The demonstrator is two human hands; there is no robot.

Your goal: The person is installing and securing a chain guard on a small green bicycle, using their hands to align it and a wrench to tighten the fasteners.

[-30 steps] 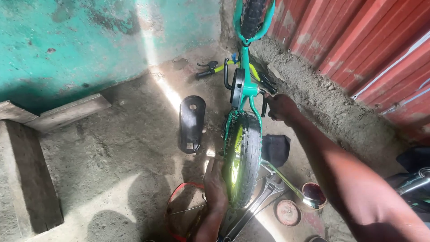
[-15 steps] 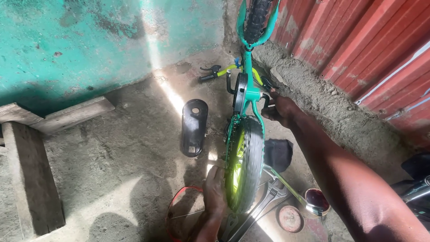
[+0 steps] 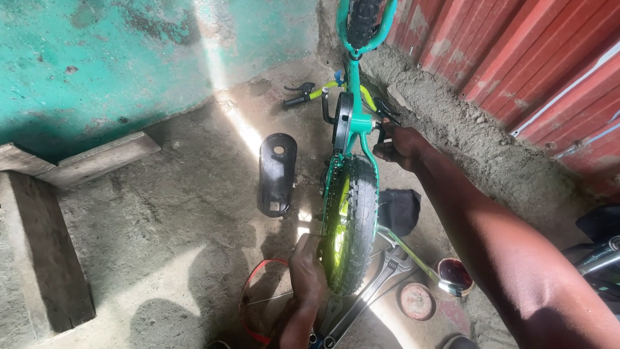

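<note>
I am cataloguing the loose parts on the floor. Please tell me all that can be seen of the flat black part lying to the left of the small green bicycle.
The flat black elongated cover lies flat on the grey concrete floor, its long axis running away from the camera. It looks like plastic or painted metal, with rounded ends, a round hole near the far end and a small pale patch near the close end. It rests apart from the upside-down green bicycle; neither hand touches it.

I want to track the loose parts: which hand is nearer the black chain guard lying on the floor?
Left. The left hand grips the rear wheel just below-right of the chain guard; the right hand is beyond the frame.
</note>
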